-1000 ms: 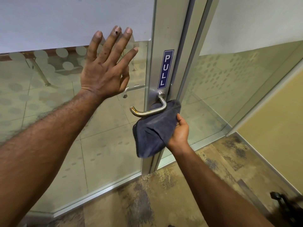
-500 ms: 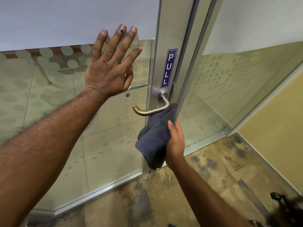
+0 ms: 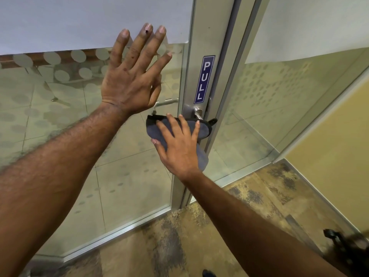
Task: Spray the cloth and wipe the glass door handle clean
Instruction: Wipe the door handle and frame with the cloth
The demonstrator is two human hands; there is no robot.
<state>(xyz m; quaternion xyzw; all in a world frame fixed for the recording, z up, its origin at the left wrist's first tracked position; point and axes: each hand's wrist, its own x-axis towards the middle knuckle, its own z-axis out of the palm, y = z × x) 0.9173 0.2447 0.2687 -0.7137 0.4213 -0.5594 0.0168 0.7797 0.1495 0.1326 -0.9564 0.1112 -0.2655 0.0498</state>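
Note:
My left hand [image 3: 131, 82] lies flat on the glass door [image 3: 65, 140], fingers spread and straight. The metal lever handle [image 3: 198, 112] sticks out of the aluminium door stile; only its neck shows. A dark grey cloth [image 3: 202, 129] is draped over the rest of the lever. My right hand [image 3: 177, 144] rests on top of the cloth with its fingers stretched along the lever, pressing the cloth onto it. One end of the cloth hangs down below my palm.
A blue PULL sticker [image 3: 204, 78] sits on the stile above the handle. A fixed glass panel [image 3: 279, 100] stands to the right, with a yellow wall [image 3: 339, 156] beyond it. Patterned carpet [image 3: 179, 236] covers the floor. A dark, blurred object [image 3: 343, 246] is at the bottom right.
My right hand has moved from below the handle up over it, laying the cloth across the lever. The lever, bare before, is now covered. My left hand stays on the glass.

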